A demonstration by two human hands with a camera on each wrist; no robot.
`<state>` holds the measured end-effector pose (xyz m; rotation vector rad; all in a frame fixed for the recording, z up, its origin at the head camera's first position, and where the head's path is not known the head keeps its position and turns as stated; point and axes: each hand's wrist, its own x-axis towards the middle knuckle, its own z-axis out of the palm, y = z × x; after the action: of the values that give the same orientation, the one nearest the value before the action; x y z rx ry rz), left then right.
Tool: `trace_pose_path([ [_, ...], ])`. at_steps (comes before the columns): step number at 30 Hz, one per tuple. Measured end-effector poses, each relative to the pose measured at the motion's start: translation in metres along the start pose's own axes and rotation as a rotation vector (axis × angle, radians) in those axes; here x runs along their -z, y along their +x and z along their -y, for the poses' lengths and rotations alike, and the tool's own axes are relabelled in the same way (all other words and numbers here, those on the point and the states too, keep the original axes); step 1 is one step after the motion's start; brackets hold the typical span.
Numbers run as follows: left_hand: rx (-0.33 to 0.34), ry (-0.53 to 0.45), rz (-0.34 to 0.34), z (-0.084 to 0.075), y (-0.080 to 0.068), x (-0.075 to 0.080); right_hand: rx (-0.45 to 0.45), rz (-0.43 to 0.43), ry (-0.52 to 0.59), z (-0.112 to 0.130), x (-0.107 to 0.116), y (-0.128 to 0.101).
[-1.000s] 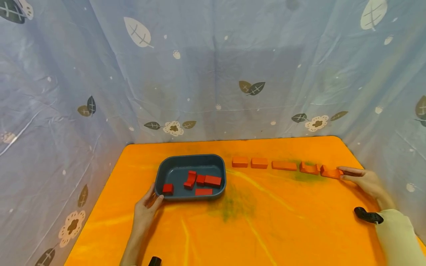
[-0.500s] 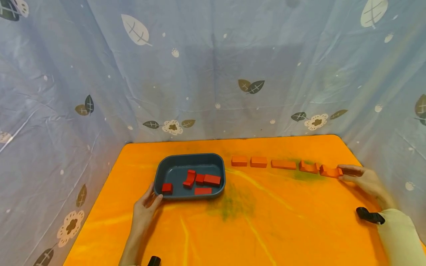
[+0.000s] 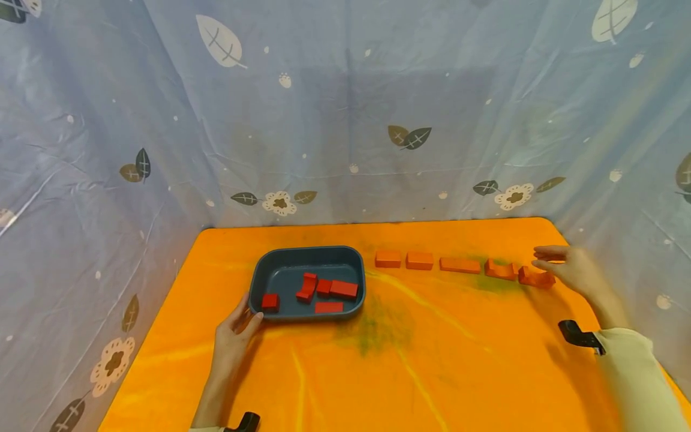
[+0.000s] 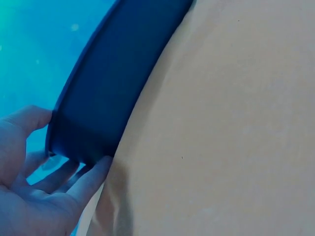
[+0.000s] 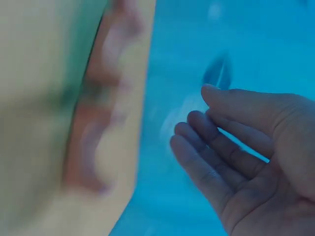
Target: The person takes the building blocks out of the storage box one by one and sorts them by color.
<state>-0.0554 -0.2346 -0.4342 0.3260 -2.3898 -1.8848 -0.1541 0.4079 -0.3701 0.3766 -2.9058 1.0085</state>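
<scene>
A dark blue tray [image 3: 286,259] sits on the orange table [image 3: 378,360] and holds several red blocks [image 3: 337,289]. My left hand [image 3: 233,330] rests against the tray's near-left corner [image 4: 74,142], thumb on the rim and fingers along the wall. A row of several orange-red blocks [image 3: 459,266] runs to the right of the tray. My right hand [image 3: 567,267] hovers with straight, relaxed fingers [image 5: 211,162] just above and right of the last block [image 3: 535,278], holding nothing.
Blue patterned cloth [image 3: 345,120] walls the table on the back and both sides. A greenish smear [image 3: 378,330] marks the table in front of the tray. The table's right edge runs close behind my right hand.
My right hand has let go of the end block and lifted up and back from it. The block stays in the row. My left hand has not moved from the tray.
</scene>
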Motion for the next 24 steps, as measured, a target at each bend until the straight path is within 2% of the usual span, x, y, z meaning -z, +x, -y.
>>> trace_pose_path([
  [2,-0.004,0.0,-0.001,0.0,0.0,0.0,0.002,0.027,-0.018,0.011,-0.015,0.013],
  [6,-0.004,0.007,-0.006,0.002,0.0,0.0,0.058,0.069,0.0,0.066,-0.05,0.031],
  [8,-0.004,0.005,-0.009,0.002,0.001,0.001,0.105,0.073,0.031,0.095,-0.069,0.036],
  [13,-0.004,0.006,-0.013,0.002,0.0,0.001,0.211,0.126,0.076,0.15,-0.113,0.051],
  [18,-0.024,0.015,-0.022,0.002,0.002,0.002,0.365,0.191,0.131,0.2,-0.155,0.064],
  [21,-0.027,0.013,-0.009,0.002,0.003,0.002,0.44,0.264,0.086,0.226,-0.182,0.067],
  [24,-0.015,0.01,-0.007,0.003,0.002,0.003,0.501,0.317,-0.092,0.248,-0.207,0.07],
])
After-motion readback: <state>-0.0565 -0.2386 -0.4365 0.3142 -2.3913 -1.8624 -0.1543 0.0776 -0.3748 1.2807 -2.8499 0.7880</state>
